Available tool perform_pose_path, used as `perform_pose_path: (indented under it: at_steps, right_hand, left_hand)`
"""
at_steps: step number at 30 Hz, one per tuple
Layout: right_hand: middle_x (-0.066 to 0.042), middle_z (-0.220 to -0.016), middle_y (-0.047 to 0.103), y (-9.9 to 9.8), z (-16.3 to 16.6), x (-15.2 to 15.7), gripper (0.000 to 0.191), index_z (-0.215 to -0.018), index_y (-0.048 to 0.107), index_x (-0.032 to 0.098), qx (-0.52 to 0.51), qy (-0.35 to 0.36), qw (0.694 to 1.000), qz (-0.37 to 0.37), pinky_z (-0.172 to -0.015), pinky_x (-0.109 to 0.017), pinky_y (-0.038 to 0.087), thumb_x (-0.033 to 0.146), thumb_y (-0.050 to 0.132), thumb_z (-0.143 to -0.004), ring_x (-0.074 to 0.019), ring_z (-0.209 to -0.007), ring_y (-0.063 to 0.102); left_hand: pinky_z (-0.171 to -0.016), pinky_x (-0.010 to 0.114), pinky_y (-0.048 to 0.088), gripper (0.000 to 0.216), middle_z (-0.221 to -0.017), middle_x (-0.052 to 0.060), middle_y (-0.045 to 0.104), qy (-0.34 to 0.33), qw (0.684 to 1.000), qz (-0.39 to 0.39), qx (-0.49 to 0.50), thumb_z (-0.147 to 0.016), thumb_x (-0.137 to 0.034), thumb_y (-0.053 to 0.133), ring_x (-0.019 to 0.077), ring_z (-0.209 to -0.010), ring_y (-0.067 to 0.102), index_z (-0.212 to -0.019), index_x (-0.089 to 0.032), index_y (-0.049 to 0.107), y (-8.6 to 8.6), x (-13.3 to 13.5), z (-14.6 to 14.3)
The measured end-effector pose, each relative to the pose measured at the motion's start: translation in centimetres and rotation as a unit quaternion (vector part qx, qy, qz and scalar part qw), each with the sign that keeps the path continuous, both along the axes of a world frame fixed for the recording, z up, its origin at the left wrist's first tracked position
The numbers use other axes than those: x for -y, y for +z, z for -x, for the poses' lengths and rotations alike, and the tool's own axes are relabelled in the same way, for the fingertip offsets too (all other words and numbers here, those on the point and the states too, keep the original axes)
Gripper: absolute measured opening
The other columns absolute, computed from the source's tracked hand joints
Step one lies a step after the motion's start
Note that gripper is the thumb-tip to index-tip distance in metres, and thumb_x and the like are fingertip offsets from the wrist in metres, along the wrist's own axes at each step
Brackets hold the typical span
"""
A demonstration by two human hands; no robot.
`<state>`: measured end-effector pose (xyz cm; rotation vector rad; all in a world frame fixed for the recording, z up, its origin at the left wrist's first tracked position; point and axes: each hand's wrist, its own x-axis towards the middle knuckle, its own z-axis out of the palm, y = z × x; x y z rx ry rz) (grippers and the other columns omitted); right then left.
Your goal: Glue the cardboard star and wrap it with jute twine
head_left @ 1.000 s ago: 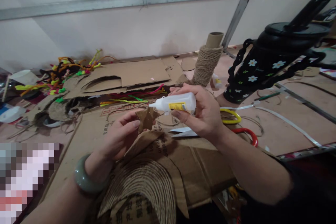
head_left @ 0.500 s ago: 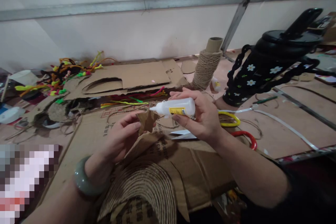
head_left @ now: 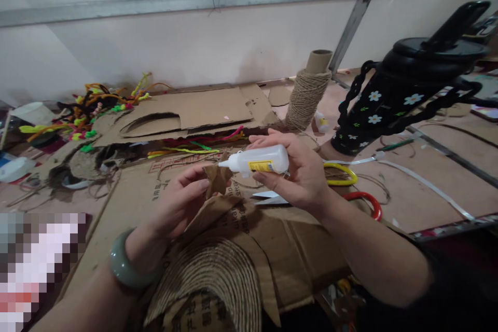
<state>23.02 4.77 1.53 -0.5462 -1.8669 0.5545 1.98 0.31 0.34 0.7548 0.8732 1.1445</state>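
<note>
A small brown cardboard star (head_left: 217, 180) is pinched in my left hand (head_left: 185, 197), which wears a green bangle at the wrist. My right hand (head_left: 299, 171) is closed around a white glue bottle (head_left: 268, 161) with a yellow label, lying almost level. Its nozzle points left and meets the star's upper part; whether glue is coming out I cannot tell. Scissors (head_left: 272, 198) with one yellow and one red handle lie under my right hand and forearm. Below my hands is a cardboard piece with rows of twine coiled in a curve (head_left: 218, 264).
A twine spool (head_left: 308, 93) stands behind my right hand, and a black flowered tumbler (head_left: 383, 98) stands at the right. Colourful pipe cleaners (head_left: 105, 101) are heaped at the back left beside cut cardboard (head_left: 213, 106). A white strip (head_left: 428, 187) crosses the table's right side.
The bottle's nozzle has shifted slightly left along the star, and the bottle has moved a little with it. Both hands keep their grips.
</note>
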Motion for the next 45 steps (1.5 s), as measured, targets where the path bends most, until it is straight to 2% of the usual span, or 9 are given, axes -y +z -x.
perform_pose_path:
  at_steps: [4, 10, 17, 23, 35, 40, 45]
  right_hand:
    - [-0.004, -0.1, 0.065, -0.05, 0.14, 0.1, 0.035, -0.102, 0.052, 0.023, 0.001, 0.017, 1.0, 0.001, -0.103, -0.045, 0.036, 0.028, 0.07, -0.072, -0.0209, -0.1, 0.062]
    - [-0.004, -0.099, 0.064, 0.04, 0.1, 0.07, 0.033, -0.101, 0.053, 0.023, -0.001, -0.001, 1.0, 0.01, -0.101, -0.043, 0.039, 0.026, 0.069, -0.073, -0.0205, -0.101, 0.062]
    - [-0.006, -0.097, 0.068, -0.01, 0.29, 0.18, 0.034, -0.1, 0.053, 0.02, 0.027, 0.019, 0.999, -0.023, -0.102, -0.047, 0.036, 0.031, 0.07, -0.072, -0.0212, -0.098, 0.064]
    - [-0.005, -0.097, 0.067, 0.19, 0.09, -0.03, 0.032, -0.099, 0.052, 0.022, 0.038, 0.017, 0.999, -0.033, -0.098, -0.043, 0.041, 0.032, 0.069, -0.073, -0.0196, -0.097, 0.064]
    - [-0.004, -0.1, 0.064, 0.01, -0.12, -0.53, 0.032, -0.1, 0.053, 0.024, 0.006, -0.012, 1.0, 0.027, -0.089, -0.039, 0.048, 0.033, 0.068, -0.073, -0.0199, -0.099, 0.062]
    - [-0.004, -0.098, 0.065, -0.02, -0.08, -0.46, 0.031, -0.099, 0.053, 0.023, 0.033, -0.006, 0.999, 0.029, -0.089, -0.038, 0.047, 0.033, 0.067, -0.074, -0.0199, -0.097, 0.062]
    - [-0.005, -0.101, 0.064, -0.36, 0.07, -0.54, 0.034, -0.102, 0.052, 0.023, 0.002, 0.014, 0.999, 0.052, -0.088, -0.037, 0.048, 0.032, 0.068, -0.074, -0.0194, -0.099, 0.061]
  left_hand:
    - [-0.071, 0.025, 0.056, 0.023, -0.078, 0.004, 0.074, 0.002, 1.0, 0.008, 0.001, -0.065, -0.022, 0.077, 0.0155, -0.07, 0.068, -0.086, -0.018, 0.071, 0.0, 0.06, -0.03]
    - [-0.068, 0.023, 0.056, 0.023, -0.081, 0.004, 0.074, 0.011, 1.0, 0.007, -0.004, -0.064, -0.021, 0.077, 0.015, -0.071, 0.068, -0.085, -0.017, 0.071, -0.01, 0.02, 0.1]
    - [-0.066, 0.023, 0.057, 0.023, -0.08, 0.002, 0.074, 0.01, 1.0, 0.005, 0.003, -0.065, -0.021, 0.076, 0.0137, -0.068, 0.068, -0.087, -0.019, 0.071, -0.23, -0.11, 0.21]
    - [-0.067, 0.022, 0.056, 0.022, -0.082, 0.003, 0.074, 0.023, 1.0, 0.0, -0.002, -0.065, -0.019, 0.076, 0.0136, -0.07, 0.068, -0.086, -0.018, 0.071, -0.16, -0.2, 0.17]
    - [-0.066, 0.02, 0.055, 0.018, -0.084, 0.006, 0.073, 0.033, 0.999, -0.024, -0.016, -0.066, -0.019, 0.074, 0.0161, -0.076, 0.068, -0.084, -0.016, 0.07, 0.25, -0.26, 0.25]
    - [-0.065, 0.019, 0.054, 0.017, -0.083, 0.005, 0.073, 0.05, 0.998, -0.01, -0.021, -0.066, -0.019, 0.073, 0.0152, -0.075, 0.068, -0.083, -0.016, 0.07, 0.26, -0.26, 0.25]
    - [-0.065, 0.02, 0.054, 0.02, -0.083, 0.005, 0.072, 0.054, 0.998, -0.012, -0.026, -0.066, -0.02, 0.072, 0.0142, -0.073, 0.067, -0.085, -0.016, 0.069, 0.23, -0.31, 0.34]
